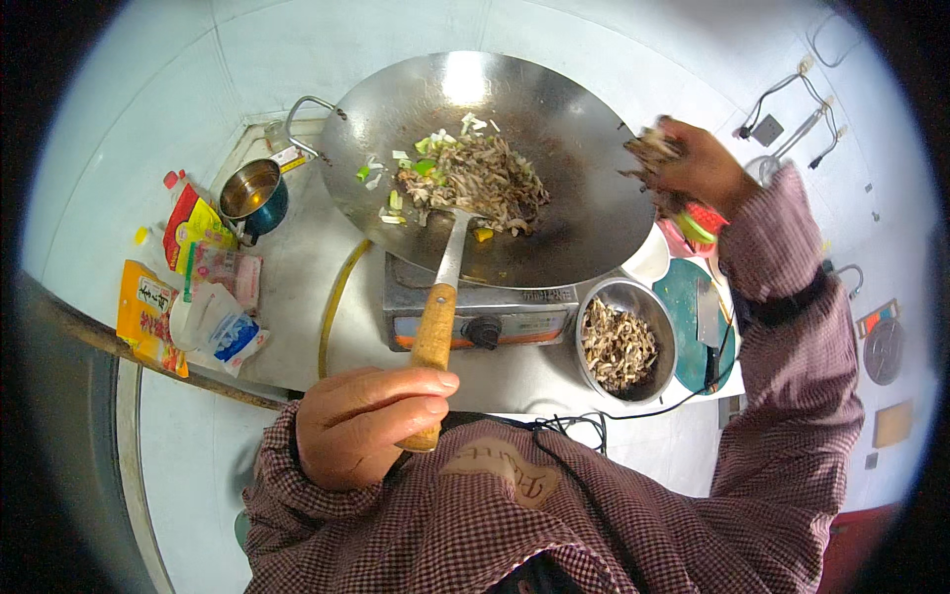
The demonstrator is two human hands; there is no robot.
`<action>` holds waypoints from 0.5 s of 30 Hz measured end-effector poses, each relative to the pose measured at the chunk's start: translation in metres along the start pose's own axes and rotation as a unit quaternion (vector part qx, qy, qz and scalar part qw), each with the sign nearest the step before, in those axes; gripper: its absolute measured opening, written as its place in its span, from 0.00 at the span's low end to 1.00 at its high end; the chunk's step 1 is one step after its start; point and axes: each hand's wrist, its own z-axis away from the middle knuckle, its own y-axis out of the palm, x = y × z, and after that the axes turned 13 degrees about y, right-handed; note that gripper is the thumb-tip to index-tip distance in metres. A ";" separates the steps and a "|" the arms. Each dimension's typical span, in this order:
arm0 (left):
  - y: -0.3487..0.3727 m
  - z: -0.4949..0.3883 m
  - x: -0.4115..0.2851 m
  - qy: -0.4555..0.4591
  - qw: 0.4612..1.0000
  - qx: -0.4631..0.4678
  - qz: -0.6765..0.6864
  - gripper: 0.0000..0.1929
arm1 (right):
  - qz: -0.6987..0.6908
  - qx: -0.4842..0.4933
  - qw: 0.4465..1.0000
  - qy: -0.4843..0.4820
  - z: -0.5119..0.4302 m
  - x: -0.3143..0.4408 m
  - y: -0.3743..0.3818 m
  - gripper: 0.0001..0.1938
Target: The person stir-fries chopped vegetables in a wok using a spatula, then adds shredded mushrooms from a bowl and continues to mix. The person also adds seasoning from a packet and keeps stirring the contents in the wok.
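A large steel wok (pixel 586 215) sits on a gas stove (pixel 512 327). In it lie shredded mushrooms (pixel 497 178) with pieces of scallion (pixel 401 160). My left hand (pixel 364 419) grips the wooden handle of a wok spatula (pixel 434 330), whose blade is partly hidden under the mushrooms. At the wok's right rim my right hand (pixel 701 163) holds a clump of mushroom shreds (pixel 653 156), somewhat blurred. Below it, a steel bowl (pixel 664 356) contains more mushroom shreds (pixel 620 345) and stands at the stove's right side.
Right of the bowl, a cleaver (pixel 709 312) rests on a green cutting board (pixel 675 297). A saucepan of amber liquid (pixel 256 193), seasoning packets (pixel 148 312) and a white bag (pixel 223 327) stand on the left. A yellow hose (pixel 338 304) curves beside the stove. A black cable (pixel 668 408) crosses the counter's front edge.
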 end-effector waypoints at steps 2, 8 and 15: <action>-0.001 0.000 0.001 0.014 1.000 0.005 -0.018 0.09 | 0.019 0.010 1.000 0.021 -0.034 0.023 0.023 0.30; -0.012 -0.001 0.002 -0.013 0.998 0.032 0.053 0.11 | 0.153 -0.066 0.985 -0.036 -0.104 0.080 0.088 0.26; -0.007 -0.002 0.000 -0.018 1.000 0.001 0.023 0.06 | 0.168 -0.008 0.985 -0.036 -0.127 0.076 0.094 0.19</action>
